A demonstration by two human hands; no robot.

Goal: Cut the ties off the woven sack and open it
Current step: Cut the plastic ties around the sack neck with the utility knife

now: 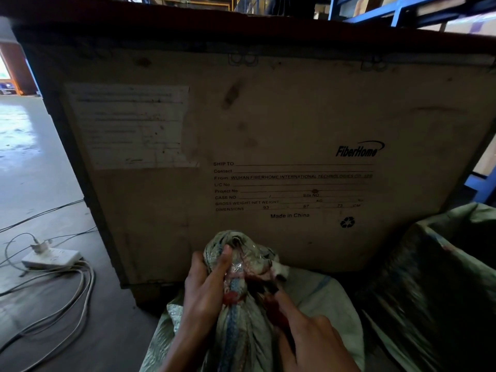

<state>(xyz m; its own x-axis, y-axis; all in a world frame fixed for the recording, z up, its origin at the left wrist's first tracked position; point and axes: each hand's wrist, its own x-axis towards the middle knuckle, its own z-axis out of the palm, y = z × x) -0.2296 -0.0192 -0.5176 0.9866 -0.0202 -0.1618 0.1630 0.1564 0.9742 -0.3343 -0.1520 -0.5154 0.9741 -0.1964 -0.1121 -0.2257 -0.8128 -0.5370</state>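
Observation:
A pale woven sack (316,299) with a blue stripe stands in front of me, its neck (241,253) bunched upward and bound with a reddish tie (232,296). My left hand (206,288) grips the bunched neck from the left, thumb lying up along it. My right hand (308,334) holds a red-handled cutter (273,307) whose dark tip (276,284) sits against the right side of the neck near the tie. Motion blur hides the blades.
A large plywood shipping crate (268,130) rises directly behind the sack. Another open greenish sack (442,277) stands at the right. On the concrete floor at left lie a white power strip (51,257) and loose cables (67,304). Blue racking (402,9) shows beyond.

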